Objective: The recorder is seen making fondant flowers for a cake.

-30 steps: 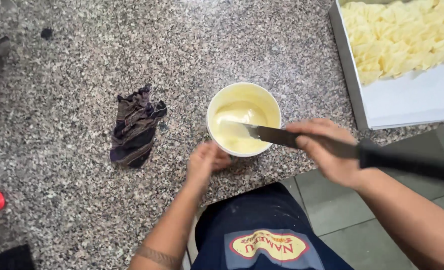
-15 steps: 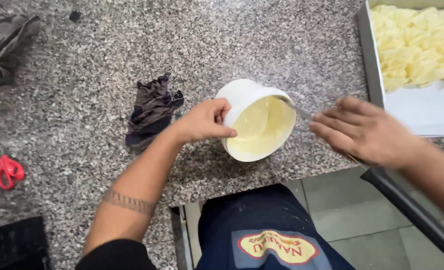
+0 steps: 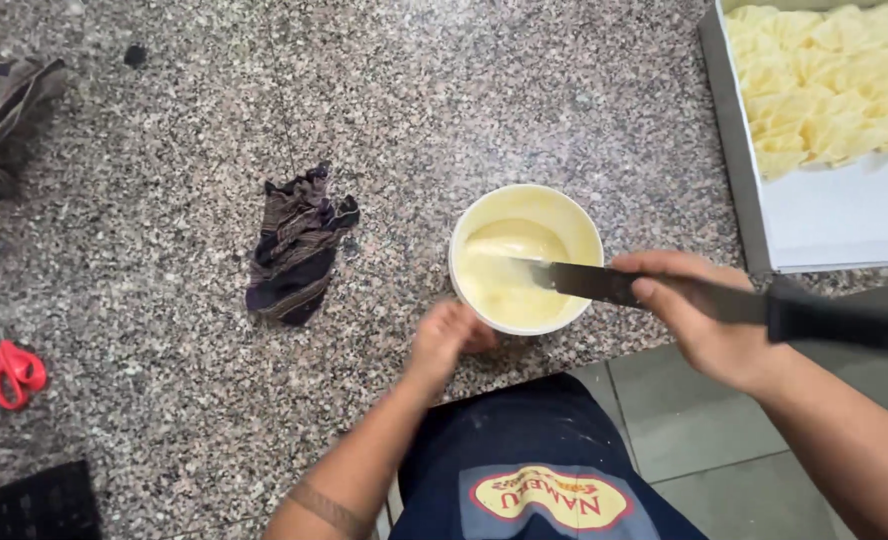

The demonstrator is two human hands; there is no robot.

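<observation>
Head view: a white tub (image 3: pixel 526 258) of pale yellow cream (image 3: pixel 509 280) stands on the speckled granite bench (image 3: pixel 164 130), close to its near edge and a little right of the middle. The left hand (image 3: pixel 447 338) sits at the tub's near-left rim, fingers curled and touching the wall, steadying it; the hand is blurred, so I cannot tell whether the grip is truly clenched round the rim or only pressed against it. The right hand (image 3: pixel 709 318) lies to the right of the tub, past the bench edge and over the tiled floor (image 3: pixel 724 450). Its grip is wrapped around a long dark knife (image 3: pixel 684 298) where blade meets black handle. The handle runs off to the right, and the blade reaches left over the tub's rim, its tip down in the cream near the tub's centre.

A crumpled dark striped cloth (image 3: pixel 297 250) lies on the bench left of the tub, apart from it. Red-handled scissors (image 3: pixel 14 368) lie at the near left. At the far right a white tray (image 3: pixel 824 220) holds pale yellow pieces (image 3: pixel 824 90). A dark blue apron (image 3: pixel 524 470) shows at the near edge.
</observation>
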